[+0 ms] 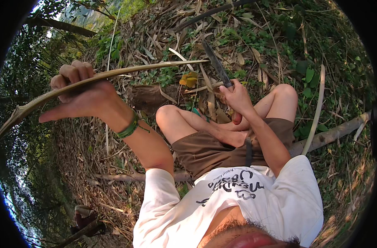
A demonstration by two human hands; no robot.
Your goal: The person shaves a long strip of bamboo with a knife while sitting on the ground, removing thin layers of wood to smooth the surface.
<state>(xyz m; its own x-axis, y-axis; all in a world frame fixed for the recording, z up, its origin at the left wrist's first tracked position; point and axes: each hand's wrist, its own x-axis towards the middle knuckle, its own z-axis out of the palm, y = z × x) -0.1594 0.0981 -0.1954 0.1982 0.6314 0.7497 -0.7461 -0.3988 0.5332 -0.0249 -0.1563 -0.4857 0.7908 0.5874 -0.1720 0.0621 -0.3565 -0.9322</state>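
A long pale split bamboo strip point(143, 67) runs from the far left edge to a tapered end in front of me. My left hand point(86, 97), raised at the left, has its fingers curled over the strip and its thumb stretched out below it. Over my crossed legs, my right hand point(238, 99) is wrapped round the handle of a long knife point(216, 63). Its dark blade points up and away, close to the strip's end; whether the two touch I cannot tell. The reddish butt of the handle shows below my fist.
A thick piece of log point(149, 98) lies beyond my knees, beside a yellow leaf point(189, 79). Another pale strip point(317, 105) leans across a branch point(337, 133) at the right. Dry leaves and low green plants cover the ground. A dark curved stick point(213, 11) lies at the far side.
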